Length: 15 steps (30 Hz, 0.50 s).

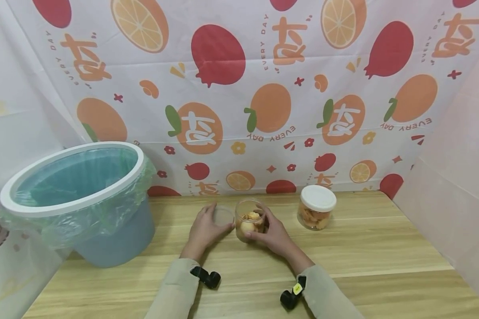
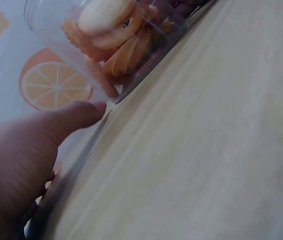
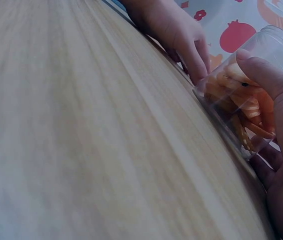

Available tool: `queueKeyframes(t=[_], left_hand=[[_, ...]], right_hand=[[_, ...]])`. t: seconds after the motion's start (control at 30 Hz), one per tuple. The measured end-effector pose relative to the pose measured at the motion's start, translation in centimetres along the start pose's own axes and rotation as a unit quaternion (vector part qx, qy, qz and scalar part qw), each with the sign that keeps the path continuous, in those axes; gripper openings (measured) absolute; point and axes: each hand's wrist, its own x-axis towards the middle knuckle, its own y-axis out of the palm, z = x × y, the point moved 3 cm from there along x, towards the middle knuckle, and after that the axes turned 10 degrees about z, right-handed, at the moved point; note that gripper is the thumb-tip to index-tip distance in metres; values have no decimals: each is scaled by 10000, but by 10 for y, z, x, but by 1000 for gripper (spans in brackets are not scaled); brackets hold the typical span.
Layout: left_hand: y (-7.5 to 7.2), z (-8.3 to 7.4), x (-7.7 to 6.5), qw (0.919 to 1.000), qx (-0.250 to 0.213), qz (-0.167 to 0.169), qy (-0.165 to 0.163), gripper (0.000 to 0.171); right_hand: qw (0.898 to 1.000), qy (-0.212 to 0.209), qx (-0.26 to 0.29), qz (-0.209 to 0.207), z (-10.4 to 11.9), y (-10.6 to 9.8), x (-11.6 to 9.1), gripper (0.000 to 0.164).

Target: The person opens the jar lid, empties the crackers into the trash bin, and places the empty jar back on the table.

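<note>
While the right hand [image 1: 274,235] wraps its grip around a clear jar [image 1: 239,213] of cookies [image 1: 247,227], lower centre, the left hand [image 1: 206,230] curves beside a clear disc [image 1: 222,215], its hold indeterminable.

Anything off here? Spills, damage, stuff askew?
Nothing serious. The clear round lidless jar of golden-brown biscuits, held by the right hand, stands upright; no spill visible. Only the pale-green translucent liner looks untidy, bunched unevenly outside the round blue bin, below its white rim.
</note>
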Motion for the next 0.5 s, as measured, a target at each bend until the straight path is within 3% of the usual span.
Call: queueKeyframes(t=[0.3, 0.5], left_hand=[[-5, 2, -9, 9996, 226, -35, -147, 101], [-1, -4, -8, 9992, 389, -12, -83, 101]], right_hand=[[9999, -87, -83, 104, 4, 5, 3, 96], [9999, -19, -62, -83, 2, 1, -3, 96]])
